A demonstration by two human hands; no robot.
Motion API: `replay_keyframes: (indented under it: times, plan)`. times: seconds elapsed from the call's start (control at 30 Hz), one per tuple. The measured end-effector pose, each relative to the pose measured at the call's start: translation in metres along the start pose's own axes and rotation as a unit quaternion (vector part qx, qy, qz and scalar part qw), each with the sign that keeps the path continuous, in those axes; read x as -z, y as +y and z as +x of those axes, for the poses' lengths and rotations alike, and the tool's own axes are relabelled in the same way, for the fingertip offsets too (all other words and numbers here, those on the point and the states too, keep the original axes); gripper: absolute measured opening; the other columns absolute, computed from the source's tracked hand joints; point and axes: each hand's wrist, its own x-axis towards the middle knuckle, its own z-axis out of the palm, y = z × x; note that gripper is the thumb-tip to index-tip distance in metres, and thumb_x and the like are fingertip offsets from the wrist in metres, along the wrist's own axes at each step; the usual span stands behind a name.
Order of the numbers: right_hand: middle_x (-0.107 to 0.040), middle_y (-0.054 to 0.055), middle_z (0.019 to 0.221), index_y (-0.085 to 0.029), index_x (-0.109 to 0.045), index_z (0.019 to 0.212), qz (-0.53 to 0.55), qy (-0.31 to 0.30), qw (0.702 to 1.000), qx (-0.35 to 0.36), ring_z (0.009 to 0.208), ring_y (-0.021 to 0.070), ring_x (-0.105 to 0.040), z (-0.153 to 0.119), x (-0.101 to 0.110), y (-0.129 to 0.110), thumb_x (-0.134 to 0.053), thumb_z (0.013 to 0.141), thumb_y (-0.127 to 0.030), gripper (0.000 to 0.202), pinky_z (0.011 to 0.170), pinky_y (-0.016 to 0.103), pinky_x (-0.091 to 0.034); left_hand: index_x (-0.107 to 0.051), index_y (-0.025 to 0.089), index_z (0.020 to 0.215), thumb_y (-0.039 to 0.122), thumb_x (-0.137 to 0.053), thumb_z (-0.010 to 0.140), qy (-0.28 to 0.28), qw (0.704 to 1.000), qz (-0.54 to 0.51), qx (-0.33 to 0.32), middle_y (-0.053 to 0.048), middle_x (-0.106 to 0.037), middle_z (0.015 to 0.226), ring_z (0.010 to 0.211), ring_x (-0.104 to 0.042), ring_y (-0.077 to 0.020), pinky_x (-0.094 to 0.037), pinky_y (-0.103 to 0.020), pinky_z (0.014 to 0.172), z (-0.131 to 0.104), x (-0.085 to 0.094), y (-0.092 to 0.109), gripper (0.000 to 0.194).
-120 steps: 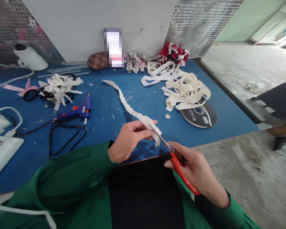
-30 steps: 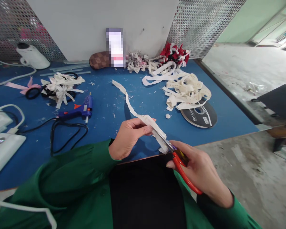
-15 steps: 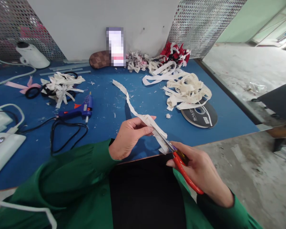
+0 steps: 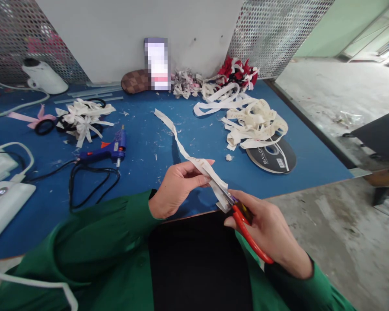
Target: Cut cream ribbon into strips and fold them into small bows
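Observation:
Between the thumb and fingers of my left hand (image 4: pixel 181 188) a white ribbon (image 4: pixel 180 146) is pinched. One end of it trails away from me over the blue table; the other end hangs split in two strips near the table edge. My right hand (image 4: pixel 267 226) is wrapped round the red handles of a pair of scissors (image 4: pixel 248 233). Their blades lie along the ribbon, between its two strips, pointing at my left fingertips. Beyond my hands, a tangle of cream ribbon (image 4: pixel 253 123) partly covers a black ribbon spool (image 4: pixel 278 160).
A blue glue gun (image 4: pixel 108 149) with a looped black cord lies left of my hands. Behind it sit white bows on black hair ties (image 4: pixel 82 116). A phone (image 4: pixel 157 65) leans at the back beside a checked pouch (image 4: pixel 135 81). White power bank (image 4: pixel 8 203) stands at far left.
The scissors and my right hand have shifted slightly left, with the blades a little further along the ribbon. My left hand has barely moved.

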Motion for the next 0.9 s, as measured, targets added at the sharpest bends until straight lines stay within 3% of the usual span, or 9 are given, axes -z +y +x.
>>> replay_keyframes:
  times: [0.3,0.53,0.9]
  plan:
    - [-0.069,-0.003,0.078,-0.025,-0.068,0.115,0.040,-0.024,0.999,-0.013,0.064,0.0137,-0.057,-0.0020,-0.0022,0.0052,-0.068,0.089,-0.054,0.040,0.061,0.023,-0.045,-0.079,0.023,0.112,0.023,-0.084,0.075,-0.007,1.000,-0.008,0.009,-0.003,-0.079,0.094,0.085,-0.069,-0.0159,-0.055,-0.029,0.081,-0.0008,0.0005,0.0015,0.037]
    - [-0.073,0.000,0.085,-0.024,-0.067,0.120,0.025,-0.013,1.000,0.010,0.069,0.0155,-0.065,-0.0065,0.0044,0.0046,-0.067,0.090,-0.053,0.041,0.064,0.024,-0.048,-0.083,0.022,0.102,0.041,-0.077,0.084,0.022,0.998,-0.047,0.018,-0.006,-0.079,0.096,0.079,-0.067,-0.0151,-0.056,-0.030,0.080,0.0012,0.0013,0.0039,0.027]
    - [-0.075,0.001,0.087,-0.023,-0.067,0.121,-0.014,0.025,0.999,0.014,0.070,0.0161,-0.069,-0.0088,0.0022,0.0070,-0.070,0.088,-0.052,0.045,0.064,0.025,-0.050,-0.083,0.019,0.094,0.027,-0.086,0.074,0.058,0.998,-0.031,-0.002,-0.006,-0.079,0.091,0.078,-0.071,-0.0176,-0.059,-0.033,0.080,0.0026,-0.0001,0.0044,0.022]
